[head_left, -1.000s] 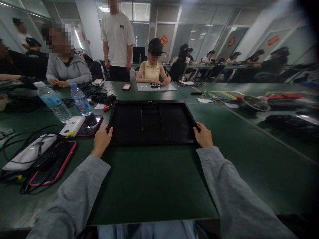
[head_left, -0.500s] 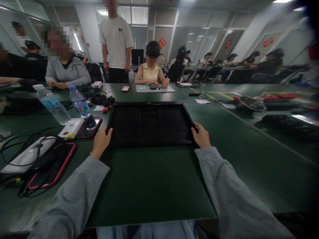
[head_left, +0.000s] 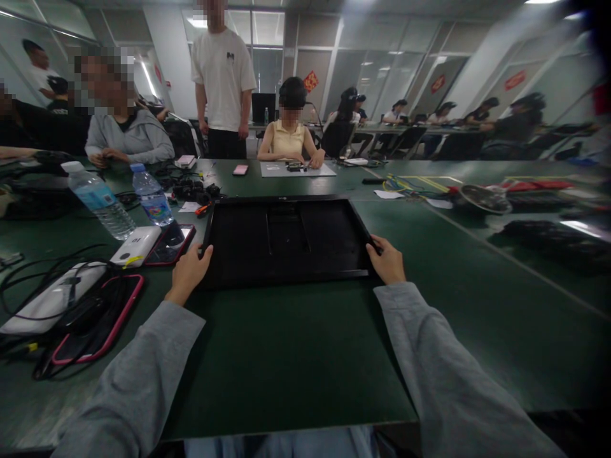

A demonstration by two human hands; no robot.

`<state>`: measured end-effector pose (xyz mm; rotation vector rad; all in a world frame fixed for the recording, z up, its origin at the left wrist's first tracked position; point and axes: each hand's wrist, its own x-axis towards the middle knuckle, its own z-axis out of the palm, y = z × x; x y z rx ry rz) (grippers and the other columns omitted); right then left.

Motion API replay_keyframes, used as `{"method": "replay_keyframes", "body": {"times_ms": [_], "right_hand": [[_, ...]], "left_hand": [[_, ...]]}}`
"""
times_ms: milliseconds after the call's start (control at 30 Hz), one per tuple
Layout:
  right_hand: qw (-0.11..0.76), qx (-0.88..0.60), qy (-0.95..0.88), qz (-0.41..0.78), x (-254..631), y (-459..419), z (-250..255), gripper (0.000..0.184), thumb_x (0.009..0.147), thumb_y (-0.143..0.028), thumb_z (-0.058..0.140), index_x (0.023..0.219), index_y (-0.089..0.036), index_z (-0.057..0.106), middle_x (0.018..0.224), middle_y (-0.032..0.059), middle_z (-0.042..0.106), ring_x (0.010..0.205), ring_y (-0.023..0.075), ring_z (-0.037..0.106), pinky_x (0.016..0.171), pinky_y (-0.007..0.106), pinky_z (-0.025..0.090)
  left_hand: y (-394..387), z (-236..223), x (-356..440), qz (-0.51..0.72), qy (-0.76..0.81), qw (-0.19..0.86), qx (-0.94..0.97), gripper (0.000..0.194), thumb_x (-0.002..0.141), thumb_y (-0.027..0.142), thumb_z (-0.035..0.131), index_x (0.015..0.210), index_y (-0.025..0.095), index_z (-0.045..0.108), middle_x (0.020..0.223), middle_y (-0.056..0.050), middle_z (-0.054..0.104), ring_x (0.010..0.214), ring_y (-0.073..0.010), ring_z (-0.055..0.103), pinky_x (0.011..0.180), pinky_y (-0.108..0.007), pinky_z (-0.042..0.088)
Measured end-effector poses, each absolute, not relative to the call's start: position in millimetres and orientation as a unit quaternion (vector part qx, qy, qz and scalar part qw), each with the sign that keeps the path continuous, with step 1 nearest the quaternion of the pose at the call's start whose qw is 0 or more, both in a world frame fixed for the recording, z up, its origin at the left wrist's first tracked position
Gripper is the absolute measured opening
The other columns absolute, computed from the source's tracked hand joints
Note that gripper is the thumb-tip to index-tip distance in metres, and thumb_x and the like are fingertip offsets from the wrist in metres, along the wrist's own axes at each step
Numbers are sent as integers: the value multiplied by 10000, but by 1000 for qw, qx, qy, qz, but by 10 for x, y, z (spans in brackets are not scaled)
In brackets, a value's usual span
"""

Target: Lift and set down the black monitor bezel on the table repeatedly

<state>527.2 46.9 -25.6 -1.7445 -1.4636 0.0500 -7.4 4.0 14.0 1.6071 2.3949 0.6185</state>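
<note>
I see the left hand (head_left: pixel 191 270) and right hand (head_left: pixel 389 259), fingers pinching opposite side rims of the black frame (head_left: pixel 286 251); two bottles (head_left: pixel 155 198) are to its left.

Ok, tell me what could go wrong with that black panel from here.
The left hand is close to the red-edged phone; a leftward shift of the black panel could knock it.
The blue-capped bottle stands just behind that phone, so a harder shove might tip it.
The left hand and right hand hold only the panel's side edges; if one slips, the panel could skew.
</note>
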Motion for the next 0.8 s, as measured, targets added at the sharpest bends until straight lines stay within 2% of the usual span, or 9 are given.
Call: {"method": "replay_keyframes", "body": {"times_ms": [400,600,667,800], "right_hand": [[412,-695,-589,27,5245,442,-254,469,885,-349,553,1304,-169,664,1105,151,748,1014,275,705,960,483,537],[428,-681,-594,29,5281,442,-282,479,870,-383,541,1282,-179,673,1100,140,749,985,270,699,961,488,535],[450,-666,-595,2,5252,427,-227,484,869,-383,516,1265,-154,673,1135,161,735,1027,277,682,989,497,519],[476,-638,-598,-93,4947,389,-24,486,907,-346,440,1287,-127,649,1271,203,671,1205,301,598,1070,524,449]], "left_hand": [[3,170,-74,171,809,67,558,647,981,621,299,1400,196,551,1270,-206,692,1179,-398,652,953,-531,498],[-68,194,-83,201,805,53,556,602,985,589,336,1374,198,575,1159,-189,726,1112,-381,676,926,-517,508],[-110,239,-66,245,792,3,559,576,988,542,369,1392,179,559,1186,-184,711,1145,-367,655,954,-515,496],[-137,390,161,327,753,-128,557,566,997,468,391,1434,134,522,1374,-212,606,1296,-364,544,1066,-556,415]]}}
